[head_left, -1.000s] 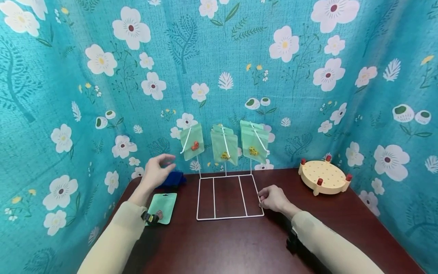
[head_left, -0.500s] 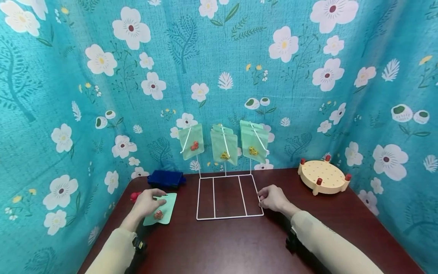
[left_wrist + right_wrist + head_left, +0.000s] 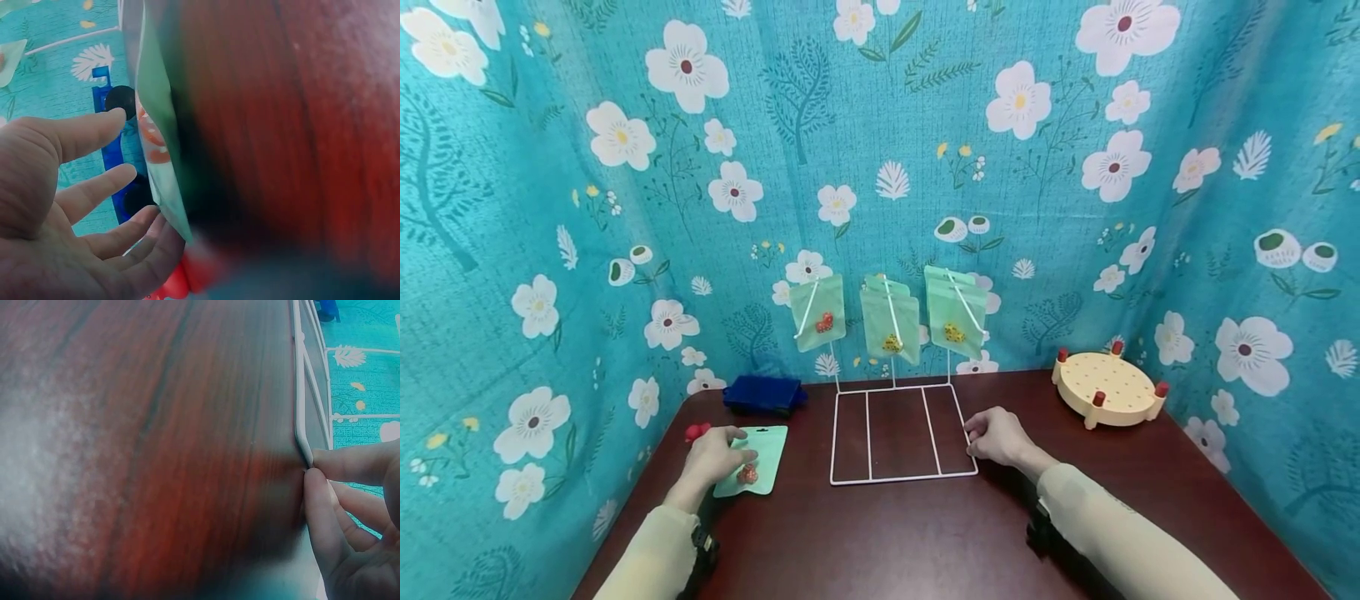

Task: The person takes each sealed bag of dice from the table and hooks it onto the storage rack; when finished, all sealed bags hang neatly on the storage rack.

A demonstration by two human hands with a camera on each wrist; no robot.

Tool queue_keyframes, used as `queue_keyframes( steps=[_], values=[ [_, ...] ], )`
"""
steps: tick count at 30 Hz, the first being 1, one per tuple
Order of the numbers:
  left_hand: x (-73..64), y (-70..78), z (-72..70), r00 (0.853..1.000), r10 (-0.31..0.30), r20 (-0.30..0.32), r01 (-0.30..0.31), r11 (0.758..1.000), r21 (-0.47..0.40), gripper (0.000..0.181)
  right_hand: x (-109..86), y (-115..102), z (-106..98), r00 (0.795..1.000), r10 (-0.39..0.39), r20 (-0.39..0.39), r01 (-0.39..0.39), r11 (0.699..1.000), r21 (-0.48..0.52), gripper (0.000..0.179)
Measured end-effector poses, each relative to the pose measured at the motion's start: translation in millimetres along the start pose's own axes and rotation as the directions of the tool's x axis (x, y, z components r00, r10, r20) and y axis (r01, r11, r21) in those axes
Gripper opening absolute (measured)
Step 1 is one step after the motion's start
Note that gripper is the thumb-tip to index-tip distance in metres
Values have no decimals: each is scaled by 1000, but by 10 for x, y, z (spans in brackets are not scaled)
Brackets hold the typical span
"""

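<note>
My left hand (image 3: 709, 457) is over the left edge of a flat green pouch (image 3: 771, 454) with a reddish item inside. In the left wrist view its fingers are spread, the lower fingertips at the pouch (image 3: 157, 81) edge and the thumb apart from it. At the right, my right hand (image 3: 1000, 436) pinches the side wire of a white wire rack (image 3: 904, 478) between thumb and forefinger, also clear in the right wrist view. Green pouches hang from the rack's three prongs: a left one (image 3: 831, 298) with a red item, middle ones (image 3: 874, 321) and right ones (image 3: 942, 312) with yellow items.
A blue object (image 3: 763, 393), with black round parts in the left wrist view, lies behind the loose pouch. Something red (image 3: 697, 431) sits behind my left hand. A cream round piece with red-tipped pegs (image 3: 1107, 385) stands at the back right. Floral curtain (image 3: 887, 108) surrounds the table.
My left hand has come down and left from beside the hanging pouches to the loose pouch, uncovering the blue object. My right hand stays at the rack.
</note>
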State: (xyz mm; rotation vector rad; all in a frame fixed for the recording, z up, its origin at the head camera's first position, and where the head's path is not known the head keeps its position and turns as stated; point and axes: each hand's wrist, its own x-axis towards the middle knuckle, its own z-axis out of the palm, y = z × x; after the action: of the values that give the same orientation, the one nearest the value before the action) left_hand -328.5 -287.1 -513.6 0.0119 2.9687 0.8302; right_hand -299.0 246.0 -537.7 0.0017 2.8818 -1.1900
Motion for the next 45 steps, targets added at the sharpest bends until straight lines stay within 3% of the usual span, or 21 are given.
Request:
queue_keyframes(
  steps=[8,16,26,29,35,45],
  values=[
    [9,-12,13,999,-33,-17,32,999,-42,60,-6,-4,5,1000,-8,7,8,1000,-9,31],
    [-17,3,-19,998,-46,-42,43,998,-55,49,16,12,6,1000,4,24,-5,1000,16,32],
    [-100,-4,-119,998,-16,-62,9,994,-113,36,-13,-3,-3,1000,4,8,-4,1000,16,33],
    [-133,2,-151,999,-23,-47,14,985,-169,35,-10,-1,1,1000,9,8,-10,1000,16,32],
    [-238,66,-210,1000,-17,-17,11,947,-322,34,-2,9,3,1000,12,6,-12,1000,17,32],
    [-319,239,-304,999,44,-13,-46,921,-387,35,2,52,-18,1000,-2,30,-1,996,93,34]
  ],
)
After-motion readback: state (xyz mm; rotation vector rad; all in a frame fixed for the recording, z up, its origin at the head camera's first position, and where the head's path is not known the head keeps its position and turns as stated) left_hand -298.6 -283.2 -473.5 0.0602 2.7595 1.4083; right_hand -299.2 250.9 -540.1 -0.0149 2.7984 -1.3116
